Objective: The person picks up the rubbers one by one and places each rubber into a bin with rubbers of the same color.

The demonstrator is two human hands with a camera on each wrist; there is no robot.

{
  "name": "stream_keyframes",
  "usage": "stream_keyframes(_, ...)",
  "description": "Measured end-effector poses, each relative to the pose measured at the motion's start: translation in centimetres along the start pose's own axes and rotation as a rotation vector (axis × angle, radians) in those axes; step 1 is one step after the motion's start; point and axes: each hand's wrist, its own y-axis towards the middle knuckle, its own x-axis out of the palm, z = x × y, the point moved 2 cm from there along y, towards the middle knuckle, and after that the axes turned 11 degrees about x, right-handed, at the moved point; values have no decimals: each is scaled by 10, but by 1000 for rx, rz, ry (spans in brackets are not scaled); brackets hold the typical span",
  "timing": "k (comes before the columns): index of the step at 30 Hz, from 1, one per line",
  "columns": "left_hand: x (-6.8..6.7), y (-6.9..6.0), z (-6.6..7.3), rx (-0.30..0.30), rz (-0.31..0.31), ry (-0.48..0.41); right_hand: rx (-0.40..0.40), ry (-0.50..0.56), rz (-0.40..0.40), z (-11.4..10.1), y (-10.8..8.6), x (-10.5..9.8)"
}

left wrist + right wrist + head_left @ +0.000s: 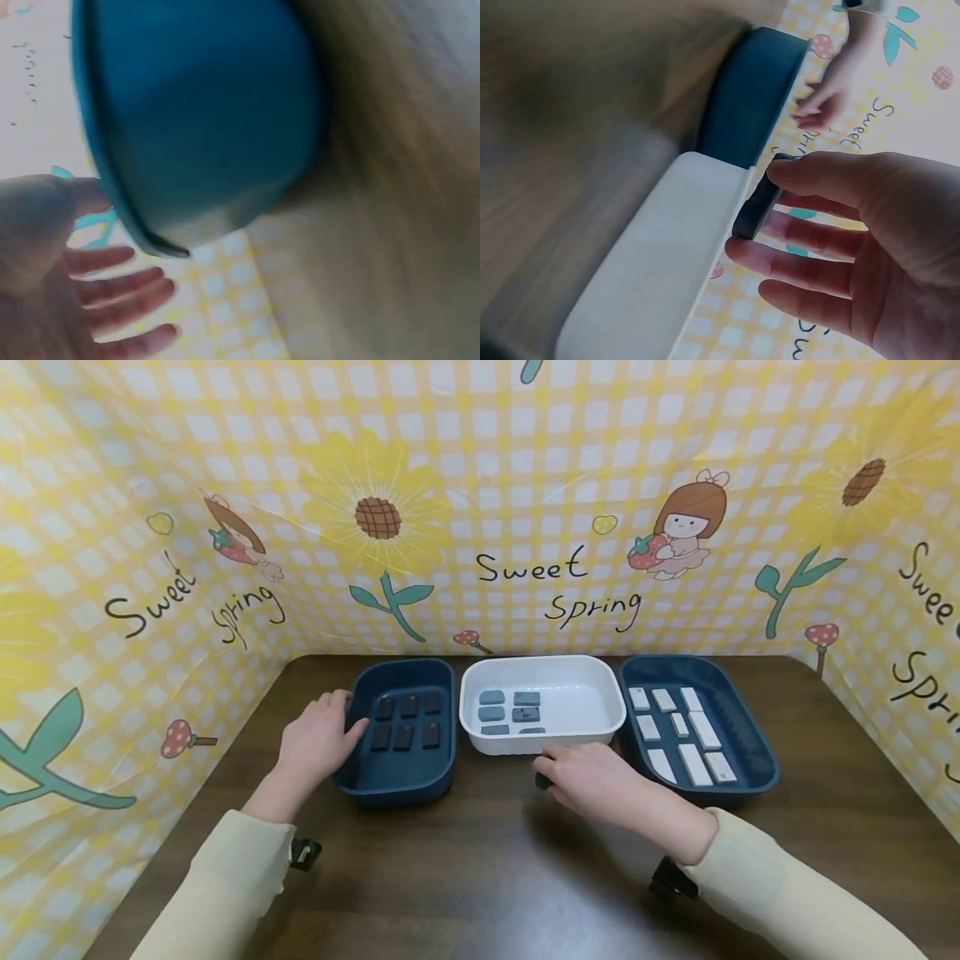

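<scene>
My right hand [588,779] is in front of the white bin [543,745], pinching a small dark block [759,204] between thumb and fingertips. At the outer left side of the left navy bin [405,783] is my left hand [313,737]. Its fingers look loosely extended and hold nothing in the left wrist view, with the thumb by the rim. Dark blocks [404,737] lie in two rows inside that navy bin. The white bin has several grey-blue pieces [492,713] on its left half.
At the right stands another navy bin [756,752] with several white blocks [703,730] in it. The three bins line up along the back of the brown table [420,877]. A yellow checked cloth [510,502] with flower prints rises behind and at both sides.
</scene>
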Motion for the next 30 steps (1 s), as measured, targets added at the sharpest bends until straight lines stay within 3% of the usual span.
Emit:
stream_keyframes(4,12,1,-15,-137,-144,-88,7,53,-49,-9,17,-7)
stream_keyframes(8,27,4,-27,-203,-223,-144,4,100,-90,-21,36,-14)
stream_keyframes(13,36,5,-34,-220,-205,-121,-11,148,-94,-36,61,-16)
stream_keyframes(20,37,5,-29,-231,-147,-68,-26,206,-66,-61,100,-11)
stream_keyframes(24,36,6,-24,-229,-132,-58,-25,236,-45,-77,120,4)
stream_keyframes(30,37,8,-21,-228,-119,-55,61,278,-109,-96,146,36)
